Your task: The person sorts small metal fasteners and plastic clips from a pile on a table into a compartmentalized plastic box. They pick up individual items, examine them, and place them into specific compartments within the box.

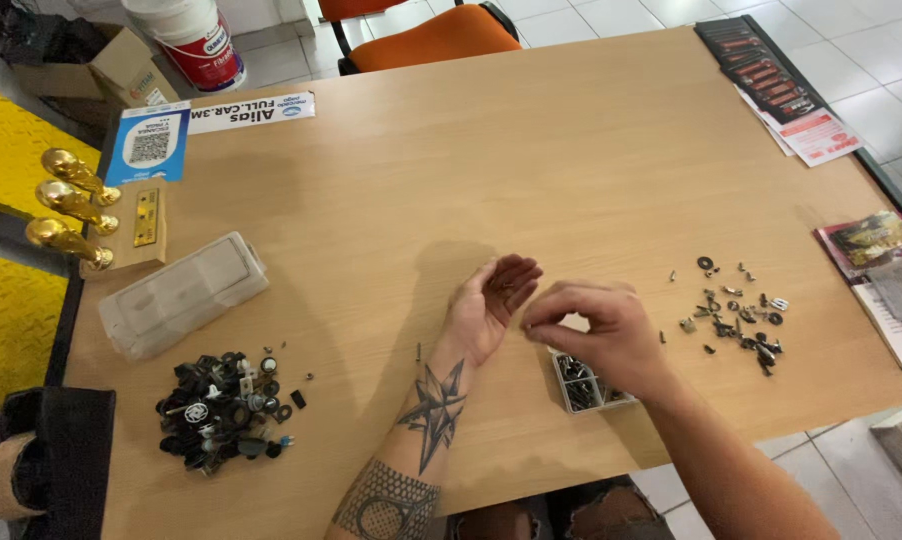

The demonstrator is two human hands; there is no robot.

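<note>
Small screws in the clear tray: light, hard, slippery; pinch singly. Right hand grip narrow, contents unseen; left hand, at its nine o'clock, cupped wide.

Small clear tray of metal screws

It sits flat near the bench's front edge, right of centre, rectangular and filled with dark and silvery screws, its far end hidden.

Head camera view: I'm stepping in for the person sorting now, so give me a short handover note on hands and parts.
Left hand: open, palm up, something small in it, too small to tell.
Right hand: fingers pinched together beside the left palm, over the small clear tray of metal parts.
Loose screws and washers lie to the right; pile of black parts to the left.
Done: some metal parts in the tray. Left: both piles.
</note>
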